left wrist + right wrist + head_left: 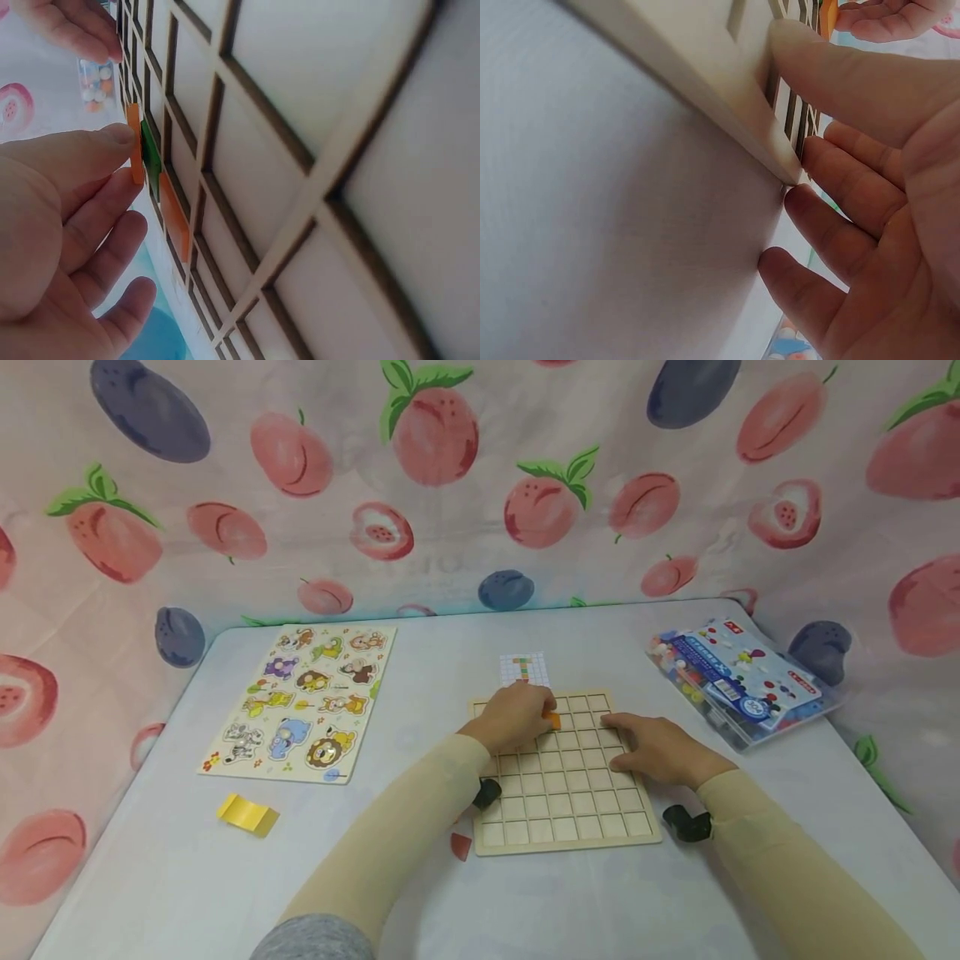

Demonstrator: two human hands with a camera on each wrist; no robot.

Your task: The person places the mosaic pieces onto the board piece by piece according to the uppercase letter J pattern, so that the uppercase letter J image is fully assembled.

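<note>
My left hand [517,717] is over the upper left part of a wooden grid board [567,842]. Between its thumb and index finger it pinches an orange square tile [136,142], tilted on edge against the board. Beside that tile, in the left wrist view, a green tile [151,159] and another orange tile [175,217] lie in cells. My right hand [670,748] is at the board's right side; its thumb [810,64] rests on the top face, and fingertips touch the edge. A pattern card [512,668] with coloured squares lies behind the board, partly hidden by the left hand.
An animal puzzle board [378,706] lies at the left, with a bent yellow piece [247,815] in front. A clear plastic box [738,739] of coloured pieces stands at the back right. A red piece [461,846] lies near the board's front left corner.
</note>
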